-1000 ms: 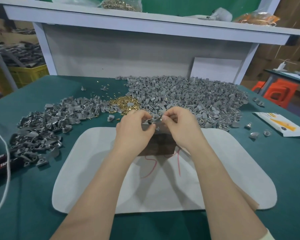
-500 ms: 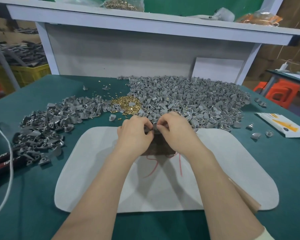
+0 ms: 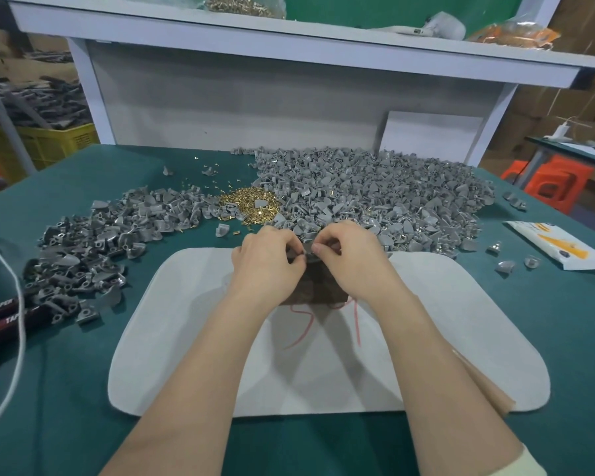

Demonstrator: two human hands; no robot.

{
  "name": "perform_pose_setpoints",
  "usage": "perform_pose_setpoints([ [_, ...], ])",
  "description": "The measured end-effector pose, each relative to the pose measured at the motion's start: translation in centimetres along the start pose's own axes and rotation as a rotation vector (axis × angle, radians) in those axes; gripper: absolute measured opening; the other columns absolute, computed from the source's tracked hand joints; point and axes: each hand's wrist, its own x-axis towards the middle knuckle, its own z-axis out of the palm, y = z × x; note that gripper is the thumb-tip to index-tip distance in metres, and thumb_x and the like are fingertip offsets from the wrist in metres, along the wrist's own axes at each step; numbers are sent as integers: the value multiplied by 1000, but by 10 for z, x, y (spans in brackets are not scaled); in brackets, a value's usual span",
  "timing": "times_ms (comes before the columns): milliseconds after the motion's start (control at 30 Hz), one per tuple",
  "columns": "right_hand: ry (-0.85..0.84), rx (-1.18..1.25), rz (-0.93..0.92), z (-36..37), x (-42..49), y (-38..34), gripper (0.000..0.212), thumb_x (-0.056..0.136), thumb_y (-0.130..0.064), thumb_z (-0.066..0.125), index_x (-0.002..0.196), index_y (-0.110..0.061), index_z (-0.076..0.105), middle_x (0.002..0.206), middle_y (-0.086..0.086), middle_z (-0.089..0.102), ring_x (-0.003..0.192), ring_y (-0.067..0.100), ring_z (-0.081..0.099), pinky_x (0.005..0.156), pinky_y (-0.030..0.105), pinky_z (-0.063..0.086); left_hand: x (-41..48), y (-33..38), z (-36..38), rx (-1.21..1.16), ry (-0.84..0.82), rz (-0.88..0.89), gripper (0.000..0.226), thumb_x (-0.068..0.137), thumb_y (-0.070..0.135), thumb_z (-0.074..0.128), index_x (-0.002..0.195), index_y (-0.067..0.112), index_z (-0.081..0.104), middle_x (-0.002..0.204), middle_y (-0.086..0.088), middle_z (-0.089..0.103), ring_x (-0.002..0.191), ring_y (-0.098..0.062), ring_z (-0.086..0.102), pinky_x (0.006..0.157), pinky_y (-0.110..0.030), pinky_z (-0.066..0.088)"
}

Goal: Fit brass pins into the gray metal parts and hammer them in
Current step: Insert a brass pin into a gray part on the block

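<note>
We see both hands meeting at the center of the frame, above the far edge of a brown block (image 3: 318,286) that sits on a white mat (image 3: 443,321). The left hand (image 3: 267,266) has its fingers curled and its thumb and forefinger clamped on a small gray metal part (image 3: 306,250). The right hand (image 3: 351,259) is curled the same way, its fingertips pinched together against that part from the other side. We cannot tell whether a pin sits between them, as the spot is too small and half hidden. The 2 hands touch at the fingertips.

Just above the hands lies a small heap of brass pins (image 3: 246,204), with a few scattered toward the upper left. To its right a large pile of gray parts (image 3: 375,194) spreads across the upper right of the green table (image 3: 66,389). A second, darker pile of gray parts (image 3: 93,249) lies at the left. A few loose red threads (image 3: 303,329) trail from under the block onto the mat.

At the left edge we see 2 red-and-black tool handles (image 3: 0,321) and a white cord (image 3: 14,338). A white packet (image 3: 557,245) lies at the right edge, with a few stray gray pieces beside it. On the shelf (image 3: 289,39) at the top rests a clear bag of brass pins (image 3: 244,3).
</note>
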Motion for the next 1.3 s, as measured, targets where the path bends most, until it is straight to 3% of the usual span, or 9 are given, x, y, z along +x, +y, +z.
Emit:
perform_pose_setpoints([
  [200,11,-48,-30,2,-1,-5,10,90,-17,58,90,-12,66,93,0,50,92,23,54,84,36,43,0,1,-1,2,-9,-2,10,86,28,60,95,27,65,112,0,57,112,-25,50,96,-41,41],
  [433,53,-30,-22,6,-2,-4,9,89,-17,59,89,-12,67,90,-2,49,88,21,55,80,32,42,0,1,1,11,2,8,9,88,31,61,95,26,65,112,-1,58,112,-26,49,96,-41,41],
  [667,39,32,47,2,-2,-2,8,88,-17,61,87,-15,69,93,2,61,90,20,58,78,23,38,-1,2,1,21,18,9,7,89,33,60,89,26,63,111,-1,58,111,-27,49,93,-39,41],
  [1000,-17,-227,-89,2,-1,-11,14,94,-16,51,98,-9,62,106,7,56,100,25,53,86,34,41,0,2,2,-26,15,28,8,88,28,63,89,20,65,104,-4,62,105,-30,51,90,-41,43],
  [1300,-19,-158,-41,5,-2,-7,13,93,-14,51,96,-9,63,105,7,57,97,25,54,83,32,38,0,3,2,-50,13,28,5,88,25,63,85,20,64,101,-4,63,102,-30,54,88,-42,46],
])
